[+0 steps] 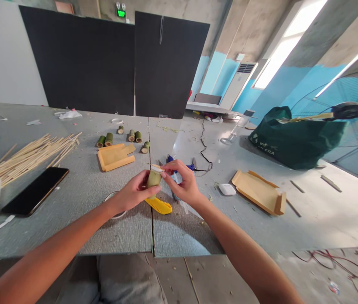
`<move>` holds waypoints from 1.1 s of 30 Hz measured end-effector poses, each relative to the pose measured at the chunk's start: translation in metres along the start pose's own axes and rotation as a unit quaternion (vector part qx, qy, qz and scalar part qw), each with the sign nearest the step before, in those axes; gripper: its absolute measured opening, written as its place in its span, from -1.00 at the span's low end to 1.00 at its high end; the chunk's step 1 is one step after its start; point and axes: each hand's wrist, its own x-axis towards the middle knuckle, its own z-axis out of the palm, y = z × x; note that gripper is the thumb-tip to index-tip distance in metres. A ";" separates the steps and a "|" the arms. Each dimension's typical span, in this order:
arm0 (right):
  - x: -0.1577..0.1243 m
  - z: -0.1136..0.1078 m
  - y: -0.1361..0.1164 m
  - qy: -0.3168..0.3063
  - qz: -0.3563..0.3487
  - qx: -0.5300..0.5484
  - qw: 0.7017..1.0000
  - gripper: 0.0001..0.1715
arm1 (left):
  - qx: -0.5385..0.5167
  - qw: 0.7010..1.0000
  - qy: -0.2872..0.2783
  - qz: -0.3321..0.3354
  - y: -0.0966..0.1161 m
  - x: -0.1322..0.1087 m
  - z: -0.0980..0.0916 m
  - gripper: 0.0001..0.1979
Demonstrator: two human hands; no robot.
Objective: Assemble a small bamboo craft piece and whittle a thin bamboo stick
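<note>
My left hand (136,190) is closed around a short, pale green bamboo tube (154,179), held upright above the table. A white tape-like strip (157,168) lies across the tube's top end. My right hand (181,181) pinches at the right side of this strip with thumb and forefinger; exactly what lies between the fingertips is partly hidden. Beneath the tube, a yellow utility knife (161,206) rests on the table. A blue tool with a black cord (190,167) lies behind my right hand, largely covered. Under my left wrist shows part of a white ring (120,214).
Several bamboo pieces (108,138) stand behind a cardboard tray (115,157). Leftward lie thin wooden sticks (30,156) and a phone (36,191). To the right are a white case (227,189), another cardboard tray (257,192) and a green bag (299,141). Black panels (169,67) rise behind.
</note>
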 end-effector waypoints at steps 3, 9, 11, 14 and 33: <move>0.000 0.000 -0.001 -0.001 0.008 0.007 1.000 -0.89 | 0.001 1.000 0.002 0.003 -0.001 0.000 0.000 -0.65; 0.000 -0.001 -0.002 -0.005 0.016 0.019 1.000 -0.90 | -0.002 1.000 -0.003 0.012 0.000 0.001 -0.001 -0.66; 0.000 -0.001 -0.002 -0.005 0.014 0.016 1.000 -0.90 | -0.004 1.000 -0.004 0.011 0.001 0.001 0.000 -0.66; 0.000 -0.001 -0.003 -0.005 0.017 0.009 1.000 -0.90 | -0.005 1.000 -0.005 0.006 0.001 0.000 0.000 -0.66; -0.002 0.002 -0.001 -0.014 0.057 0.009 0.998 -0.87 | 0.035 0.999 0.012 0.011 -0.002 0.001 0.002 -0.70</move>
